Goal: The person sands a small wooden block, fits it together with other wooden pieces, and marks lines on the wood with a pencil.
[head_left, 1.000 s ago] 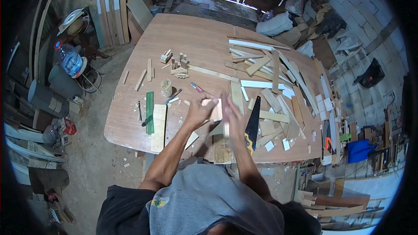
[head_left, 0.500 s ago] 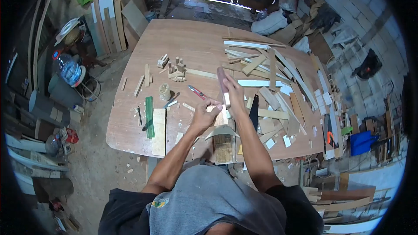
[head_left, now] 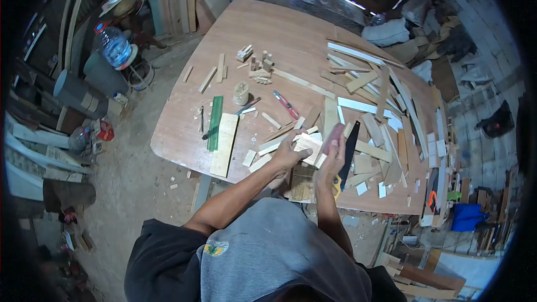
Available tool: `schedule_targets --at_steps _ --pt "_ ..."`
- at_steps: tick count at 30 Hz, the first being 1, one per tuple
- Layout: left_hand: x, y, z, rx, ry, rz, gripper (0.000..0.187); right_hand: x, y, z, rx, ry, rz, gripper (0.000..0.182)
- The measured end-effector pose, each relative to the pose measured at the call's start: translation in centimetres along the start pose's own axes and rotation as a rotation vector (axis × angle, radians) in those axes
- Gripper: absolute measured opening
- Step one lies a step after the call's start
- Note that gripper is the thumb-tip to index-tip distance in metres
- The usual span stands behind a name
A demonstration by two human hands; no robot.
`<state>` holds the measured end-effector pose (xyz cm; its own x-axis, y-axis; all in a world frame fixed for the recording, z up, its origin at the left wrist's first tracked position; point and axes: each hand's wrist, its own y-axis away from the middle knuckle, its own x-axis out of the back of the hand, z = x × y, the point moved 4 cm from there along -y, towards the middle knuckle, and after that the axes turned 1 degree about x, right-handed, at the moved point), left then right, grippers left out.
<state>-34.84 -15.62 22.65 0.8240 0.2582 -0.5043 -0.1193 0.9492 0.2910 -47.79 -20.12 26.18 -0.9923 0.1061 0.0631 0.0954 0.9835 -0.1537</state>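
Observation:
My left hand point(head_left: 287, 155) grips a small pale wood piece point(head_left: 307, 144) between thumb and fingers, close over the near part of the table. Wrapped around a sanding block point(head_left: 334, 134) with a reddish-brown face, my right hand point(head_left: 330, 166) is just right of that piece. The block stands tilted, its lower end right beside the wood. Beyond my right hand lies a handsaw point(head_left: 350, 148) with a black blade and a yellow handle, partly hidden by the hand. Loose wood strips point(head_left: 274, 144) lie around my left hand.
Wood offcuts point(head_left: 363, 84) cover the table's right side. A red utility knife point(head_left: 286, 104), a jar point(head_left: 241, 94), a small wooden assembly point(head_left: 261, 67), a green straightedge point(head_left: 215, 123) and a pale board point(head_left: 224, 145) lie left of centre. The table point(head_left: 184, 128) has a rounded left corner.
The camera view has swung left, so the table appears farther right. The sanding block has come down toward me from its raised, upright position, and the wood piece has turned in my left hand.

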Motion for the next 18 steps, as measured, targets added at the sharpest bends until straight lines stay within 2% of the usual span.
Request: schedule_targets --at_steps 1,3,4,5,7,8,9,11,12,13,14,15,17,18 --pt "0.3 -0.2 -0.5 0.003 0.007 0.017 0.059 0.4 0.0 0.2 0.034 0.042 -0.003 0.052" --pt "1.4 -1.4 -1.6 -0.011 0.102 0.275 0.046 0.6 1.9 -0.1 0.070 0.134 -0.007 0.053" --pt "1.6 -1.9 -2.1 -0.013 0.156 0.321 0.039 0.4 2.8 0.6 0.064 0.138 -0.022 0.053" --pt "1.5 -1.9 -3.0 -0.008 0.165 0.334 0.039 0.3 3.7 1.7 0.064 0.200 -0.049 0.054" --pt "1.1 -1.1 -4.2 -0.032 -0.013 0.403 0.039 0.2 3.2 3.9 0.058 0.266 -0.091 0.055" --pt "0.7 -0.6 -4.6 -0.181 0.084 0.375 0.038 0.1 1.2 4.8 0.093 0.211 -0.025 0.056" --pt "0.9 0.2 -4.8 -0.172 0.082 0.389 0.038 0.2 -0.5 5.4 0.123 0.156 0.045 0.056" --pt "1.1 1.6 -4.7 -0.064 0.086 0.341 0.038 0.0 -3.5 4.1 0.148 0.251 0.032 0.056" --pt "1.7 1.8 -5.8 -0.192 0.048 0.342 0.035 0.9 -5.2 5.3 0.144 0.247 0.027 0.056" --pt "1.9 3.1 -5.1 -0.193 0.043 0.351 0.035 1.4 -7.0 8.0 0.117 0.438 -0.106 0.055" --pt "2.2 5.0 -4.0 -0.034 0.053 0.315 0.036 1.8 -8.2 10.6 0.090 0.626 -0.240 0.054" --pt "2.9 6.8 -3.5 0.126 0.063 0.278 0.039 2.7 -8.6 12.5 0.086 0.617 -0.244 0.054" --pt "9.3 7.9 -8.2 -0.010 -0.091 0.428 0.046 3.9 -8.5 15.6 0.213 0.802 -0.496 0.052" --pt "10.0 10.4 -7.8 0.025 -0.032 0.530 0.046 4.7 -8.4 16.6 0.228 0.877 -0.552 0.055"
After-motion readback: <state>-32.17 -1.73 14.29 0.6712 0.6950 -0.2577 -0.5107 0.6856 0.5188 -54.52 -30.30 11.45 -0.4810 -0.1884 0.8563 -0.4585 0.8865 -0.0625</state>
